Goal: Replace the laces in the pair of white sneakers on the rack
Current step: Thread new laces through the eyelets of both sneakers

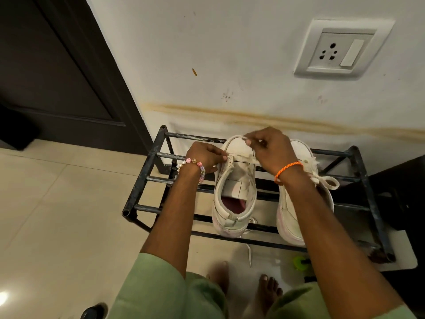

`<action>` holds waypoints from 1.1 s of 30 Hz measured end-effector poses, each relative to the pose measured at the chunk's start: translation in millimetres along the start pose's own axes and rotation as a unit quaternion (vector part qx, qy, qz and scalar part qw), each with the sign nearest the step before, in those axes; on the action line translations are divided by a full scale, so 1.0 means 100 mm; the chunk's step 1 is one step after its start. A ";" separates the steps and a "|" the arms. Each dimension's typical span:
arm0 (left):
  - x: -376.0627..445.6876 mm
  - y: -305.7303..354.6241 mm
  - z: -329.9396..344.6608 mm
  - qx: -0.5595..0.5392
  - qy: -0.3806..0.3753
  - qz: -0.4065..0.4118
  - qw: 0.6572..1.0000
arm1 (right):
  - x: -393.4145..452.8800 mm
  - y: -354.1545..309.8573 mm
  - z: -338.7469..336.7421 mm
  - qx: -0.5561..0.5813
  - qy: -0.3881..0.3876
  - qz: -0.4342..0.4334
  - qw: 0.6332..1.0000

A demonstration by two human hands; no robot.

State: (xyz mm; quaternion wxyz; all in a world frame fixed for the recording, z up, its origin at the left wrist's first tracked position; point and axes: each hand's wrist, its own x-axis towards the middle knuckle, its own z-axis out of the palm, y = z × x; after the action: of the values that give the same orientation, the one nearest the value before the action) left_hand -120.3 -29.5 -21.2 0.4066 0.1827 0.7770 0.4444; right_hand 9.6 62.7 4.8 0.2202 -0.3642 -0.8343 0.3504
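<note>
Your right hand (269, 148) pinches the lace (243, 137) at twelve o'clock of the eyelets (230, 160), which your left hand (207, 155) pinches; the sneaker (234, 187) runs six-to-twelve.

A black metal bar rack (147, 180) stands on the pale tiled floor (57, 203) against the white plastered wall (230, 54). On its top bars two white leather sneakers sit side by side, toes to the wall: the left sneaker (232, 192) and, just beside it, the right sneaker (299, 203). The left hand (207, 155) touches the left sneaker's left side; the right hand (269, 148) is above its toe. A white wall socket (340, 49) is on the wall above right, a dark wooden door (57, 65) to the left.
</note>
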 end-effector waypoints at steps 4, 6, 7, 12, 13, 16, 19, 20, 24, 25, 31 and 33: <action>0.01 0.00 0.00 0.006 -0.001 0.005 1.000 | -0.04 0.00 0.09 -0.108 -0.032 0.015 0.994; 0.01 0.00 -0.01 0.003 -0.004 0.005 1.000 | -0.05 -0.03 0.10 -0.083 -0.013 0.032 0.996; 0.02 -0.01 -0.01 0.002 -0.004 0.005 1.000 | -0.05 -0.03 0.09 -0.067 -0.003 0.039 0.997; 0.03 -0.02 0.00 -0.005 0.000 0.003 1.000 | -0.04 -0.04 0.08 -0.098 -0.029 0.058 0.993; 0.03 -0.02 0.01 -0.004 0.000 0.002 1.000 | -0.05 -0.05 0.10 -0.110 -0.039 0.058 0.991; 0.03 -0.02 0.01 -0.005 -0.001 -0.001 1.000 | -0.05 -0.08 0.14 -0.150 -0.049 0.061 0.986; 0.04 -0.03 0.00 -0.014 -0.002 -0.005 1.000 | -0.04 -0.09 0.18 -0.150 -0.055 0.071 0.985; 0.05 -0.03 0.00 -0.017 -0.003 -0.004 1.000 | -0.04 -0.09 0.20 -0.133 -0.059 0.076 0.986; 0.06 -0.05 -0.01 -0.025 -0.011 0.002 1.000 | -0.08 -0.07 0.26 -0.037 -0.049 0.130 0.990; 0.07 -0.06 -0.01 -0.027 -0.014 0.002 1.000 | -0.08 -0.06 0.28 -0.018 -0.042 0.144 0.989; 0.07 -0.08 -0.01 -0.045 -0.020 -0.001 0.999 | -0.07 -0.08 0.36 0.032 0.002 0.209 0.977; 0.07 -0.09 -0.02 -0.051 -0.020 -0.002 0.998 | -0.07 -0.09 0.38 0.039 0.028 0.224 0.974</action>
State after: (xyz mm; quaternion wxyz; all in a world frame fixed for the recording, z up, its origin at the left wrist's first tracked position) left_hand -125.8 -30.9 -32.0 0.4321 0.1690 0.7452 0.4790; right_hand -13.4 37.0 -14.6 0.1735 -0.5422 -0.7110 0.4128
